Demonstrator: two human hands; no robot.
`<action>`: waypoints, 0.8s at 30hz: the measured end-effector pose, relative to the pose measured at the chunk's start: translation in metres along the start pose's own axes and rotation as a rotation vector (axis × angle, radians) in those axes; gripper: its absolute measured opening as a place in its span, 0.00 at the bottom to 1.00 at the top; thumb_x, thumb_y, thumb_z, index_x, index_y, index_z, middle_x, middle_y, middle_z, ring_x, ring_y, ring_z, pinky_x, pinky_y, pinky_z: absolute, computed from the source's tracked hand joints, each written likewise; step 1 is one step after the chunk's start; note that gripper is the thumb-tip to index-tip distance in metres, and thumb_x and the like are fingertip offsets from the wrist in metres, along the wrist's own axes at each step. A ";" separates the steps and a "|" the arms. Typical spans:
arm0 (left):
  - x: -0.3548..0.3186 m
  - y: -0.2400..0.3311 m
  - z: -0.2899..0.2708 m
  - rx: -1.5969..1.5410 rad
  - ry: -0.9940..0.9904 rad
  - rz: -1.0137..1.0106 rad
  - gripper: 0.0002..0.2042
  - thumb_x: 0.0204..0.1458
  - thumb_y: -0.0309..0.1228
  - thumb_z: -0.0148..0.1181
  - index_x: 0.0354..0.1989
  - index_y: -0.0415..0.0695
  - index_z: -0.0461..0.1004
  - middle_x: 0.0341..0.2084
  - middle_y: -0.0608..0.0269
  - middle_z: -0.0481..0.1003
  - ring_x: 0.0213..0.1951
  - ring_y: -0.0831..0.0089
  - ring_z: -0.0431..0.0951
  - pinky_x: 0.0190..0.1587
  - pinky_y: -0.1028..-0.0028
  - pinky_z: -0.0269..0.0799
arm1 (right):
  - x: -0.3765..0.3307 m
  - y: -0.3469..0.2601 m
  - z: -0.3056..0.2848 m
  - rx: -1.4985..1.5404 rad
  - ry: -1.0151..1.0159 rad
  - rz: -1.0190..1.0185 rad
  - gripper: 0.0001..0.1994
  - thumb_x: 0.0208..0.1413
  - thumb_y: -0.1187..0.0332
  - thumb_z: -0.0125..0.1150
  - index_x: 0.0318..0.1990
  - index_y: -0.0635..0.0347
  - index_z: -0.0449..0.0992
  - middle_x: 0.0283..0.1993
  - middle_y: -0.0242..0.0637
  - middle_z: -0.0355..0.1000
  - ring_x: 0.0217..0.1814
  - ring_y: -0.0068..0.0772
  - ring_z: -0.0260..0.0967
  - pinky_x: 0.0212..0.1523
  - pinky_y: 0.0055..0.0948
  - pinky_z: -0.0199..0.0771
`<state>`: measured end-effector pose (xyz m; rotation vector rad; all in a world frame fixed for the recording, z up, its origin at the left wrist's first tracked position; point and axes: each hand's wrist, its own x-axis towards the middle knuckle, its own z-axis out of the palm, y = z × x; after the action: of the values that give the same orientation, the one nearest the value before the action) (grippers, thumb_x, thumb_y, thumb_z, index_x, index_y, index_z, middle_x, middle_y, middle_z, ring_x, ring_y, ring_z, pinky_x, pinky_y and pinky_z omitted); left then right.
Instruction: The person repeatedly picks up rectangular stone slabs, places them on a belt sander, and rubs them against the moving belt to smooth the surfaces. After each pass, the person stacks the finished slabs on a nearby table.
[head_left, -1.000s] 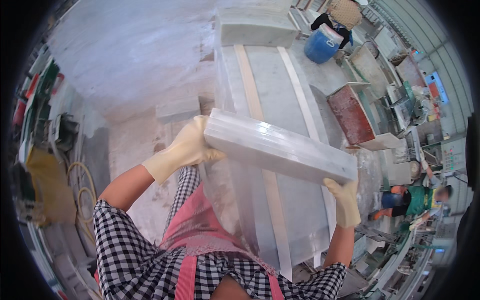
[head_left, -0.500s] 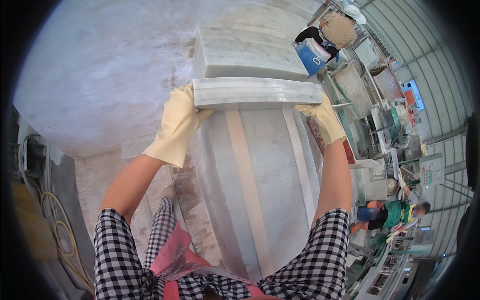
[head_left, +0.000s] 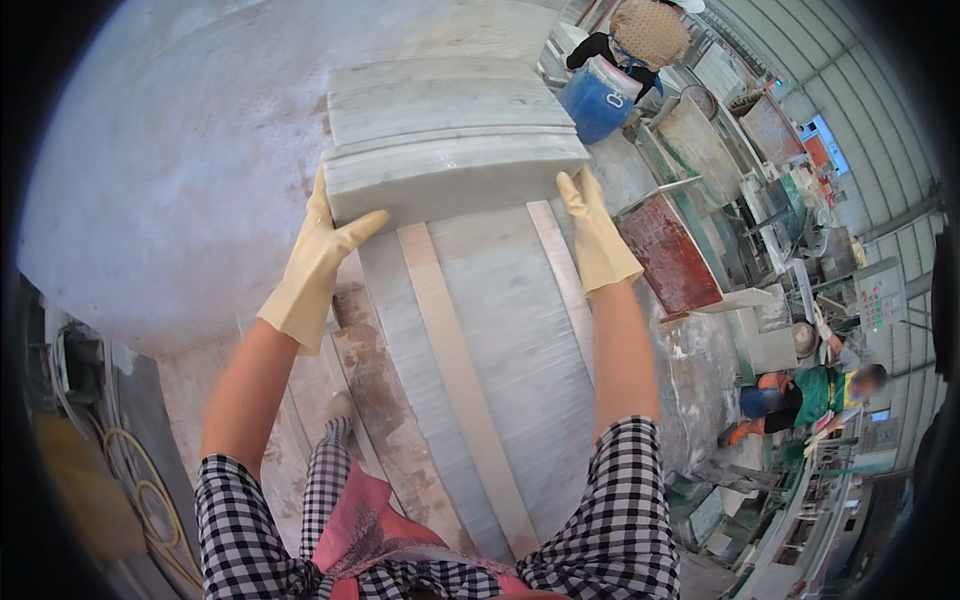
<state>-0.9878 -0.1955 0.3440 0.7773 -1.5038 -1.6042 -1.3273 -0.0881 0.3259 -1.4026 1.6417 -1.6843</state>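
Note:
A long pale grey stone slab [head_left: 455,178] lies at the near edge of a stack of similar slabs [head_left: 440,95]. My left hand [head_left: 318,260], in a yellowish rubber glove, grips the slab's left end. My right hand [head_left: 596,235], gloved the same way, holds its right end. Below the slab a larger grey stone surface [head_left: 520,370] with two tan strips [head_left: 455,365] stretches toward me.
A blue barrel [head_left: 598,98] with a person in a straw hat [head_left: 648,30] stands at the back right. A rusty red tray [head_left: 668,252] sits right of the stone. Another person in green [head_left: 830,385] crouches at right among benches. Yellow hose [head_left: 150,500] lies at left.
Both hands carried the slab away from me and set it down against the stack at the far end; it went from tilted and raised to level.

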 end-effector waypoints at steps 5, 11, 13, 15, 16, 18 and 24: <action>-0.008 0.010 0.012 -0.033 0.032 -0.015 0.40 0.46 0.30 0.70 0.69 0.45 0.58 0.59 0.53 0.72 0.63 0.62 0.68 0.65 0.63 0.63 | -0.017 -0.035 0.009 -0.279 0.094 0.315 0.41 0.63 0.38 0.53 0.71 0.64 0.60 0.72 0.44 0.62 0.76 0.37 0.53 0.73 0.31 0.48; 0.002 -0.007 0.020 0.025 0.163 0.010 0.37 0.54 0.35 0.66 0.71 0.40 0.58 0.64 0.52 0.67 0.66 0.61 0.65 0.68 0.66 0.57 | -0.004 -0.046 0.011 -0.213 0.131 0.422 0.42 0.61 0.38 0.55 0.71 0.62 0.61 0.70 0.48 0.64 0.74 0.42 0.56 0.72 0.35 0.50; 0.008 -0.016 0.017 0.023 0.131 0.042 0.40 0.52 0.37 0.67 0.72 0.43 0.54 0.62 0.47 0.68 0.64 0.60 0.67 0.67 0.63 0.61 | -0.002 -0.036 0.004 -0.241 0.063 0.386 0.43 0.61 0.37 0.55 0.72 0.62 0.59 0.71 0.48 0.63 0.75 0.44 0.55 0.73 0.37 0.50; 0.014 -0.029 0.013 0.022 0.100 0.032 0.44 0.51 0.39 0.68 0.74 0.44 0.49 0.62 0.43 0.67 0.65 0.59 0.68 0.66 0.61 0.62 | 0.002 -0.022 0.001 -0.533 0.169 0.541 0.45 0.60 0.34 0.53 0.74 0.60 0.57 0.72 0.49 0.61 0.76 0.45 0.53 0.74 0.39 0.49; 0.017 -0.035 0.011 0.032 0.099 0.005 0.46 0.51 0.41 0.69 0.75 0.43 0.47 0.64 0.42 0.66 0.65 0.58 0.67 0.67 0.61 0.62 | 0.005 -0.014 0.004 -0.677 0.199 0.592 0.46 0.60 0.33 0.52 0.74 0.59 0.55 0.73 0.49 0.60 0.77 0.45 0.53 0.74 0.40 0.49; 0.017 -0.044 0.003 0.250 0.165 0.073 0.51 0.51 0.44 0.70 0.76 0.42 0.41 0.66 0.39 0.63 0.67 0.56 0.65 0.67 0.62 0.61 | 0.011 -0.006 0.011 -0.374 0.184 0.555 0.53 0.57 0.27 0.48 0.72 0.71 0.55 0.72 0.58 0.59 0.76 0.49 0.54 0.73 0.40 0.53; 0.027 -0.068 -0.007 0.220 0.094 0.166 0.56 0.50 0.46 0.70 0.77 0.40 0.34 0.67 0.39 0.63 0.69 0.50 0.62 0.69 0.61 0.60 | 0.011 0.015 0.018 -0.285 0.178 0.302 0.47 0.62 0.30 0.45 0.68 0.72 0.62 0.68 0.49 0.65 0.72 0.39 0.58 0.73 0.32 0.50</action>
<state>-1.0048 -0.2234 0.2785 0.8133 -1.6486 -1.2788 -1.3221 -0.1092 0.3129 -1.0734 2.1411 -1.4787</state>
